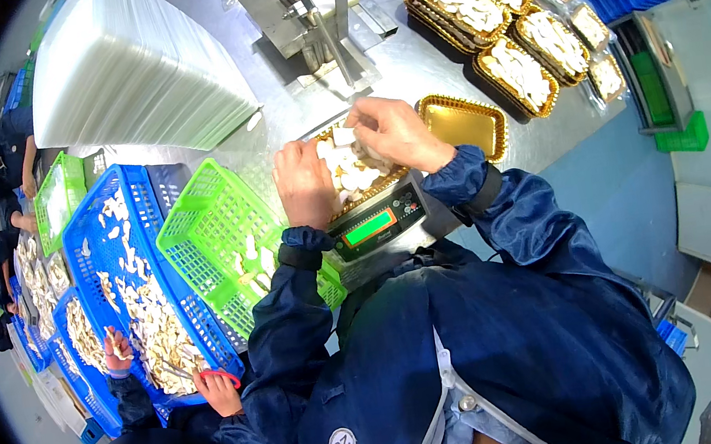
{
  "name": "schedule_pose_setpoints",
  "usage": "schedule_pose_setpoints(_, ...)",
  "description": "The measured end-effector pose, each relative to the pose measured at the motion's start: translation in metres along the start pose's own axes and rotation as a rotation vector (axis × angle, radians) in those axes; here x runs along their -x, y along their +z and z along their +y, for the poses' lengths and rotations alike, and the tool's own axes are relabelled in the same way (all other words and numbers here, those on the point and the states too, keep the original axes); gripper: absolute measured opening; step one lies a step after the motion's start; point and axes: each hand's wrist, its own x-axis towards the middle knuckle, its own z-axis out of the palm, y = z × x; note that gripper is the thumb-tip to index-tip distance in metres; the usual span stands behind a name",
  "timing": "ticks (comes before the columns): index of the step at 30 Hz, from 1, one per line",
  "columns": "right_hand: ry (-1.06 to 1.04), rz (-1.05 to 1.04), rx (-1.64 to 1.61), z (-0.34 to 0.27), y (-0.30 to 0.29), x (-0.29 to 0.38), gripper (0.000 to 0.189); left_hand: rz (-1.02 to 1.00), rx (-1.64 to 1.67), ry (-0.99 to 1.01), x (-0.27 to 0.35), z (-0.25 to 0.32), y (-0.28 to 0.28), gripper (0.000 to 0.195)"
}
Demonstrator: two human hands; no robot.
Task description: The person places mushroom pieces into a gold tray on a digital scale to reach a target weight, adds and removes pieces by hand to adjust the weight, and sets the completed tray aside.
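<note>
A gold tray (384, 184) filled with pale sliced mushrooms (352, 169) sits on a digital scale (375, 227) with a lit green display. My left hand (304, 185) lies along the tray's left side, fingers bent at the mushrooms; whether it grips anything is hidden. Over the tray's far right part, my right hand (397, 130) pinches a pale mushroom slice (343, 135) between thumb and fingers. Just right of it is a bare gold tray (467, 125). Left of the scale, a green plastic basket (201, 241) contains several mushroom pieces (255, 264).
Filled gold trays (518, 79) are stacked at right, beside wrapped packs (607, 78). A tall stack of translucent trays (131, 76) and a metal machine (312, 27) stand behind. At left, a co-worker's hand (220, 393) holds red-handled scissors (221, 375) over a blue basket (157, 259) of mushrooms.
</note>
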Motion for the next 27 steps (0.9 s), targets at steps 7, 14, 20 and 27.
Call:
schedule_pose_setpoints(7,-0.142,-0.052,0.123,0.008,0.016,-0.018,0.008,0.005,-0.124,0.002,0.002,0.006,-0.002,0.029)
schedule_pose_setpoints(14,-0.45,0.088,0.416,0.011,0.027,-0.015,0.005,-0.033,-0.073,-0.029,0.009,-0.001,0.0,0.022)
schedule_pose_setpoints(20,-0.475,0.078,0.374,0.006,0.009,-0.01,0.006,0.023,0.027,-0.098,-0.02,-0.038,-0.024,0.015)
schedule_pose_setpoints(27,-0.237,0.238,0.366,0.016,-0.067,0.042,0.009,-0.44,-0.25,-0.195,-0.087,-0.118,-0.015,0.021)
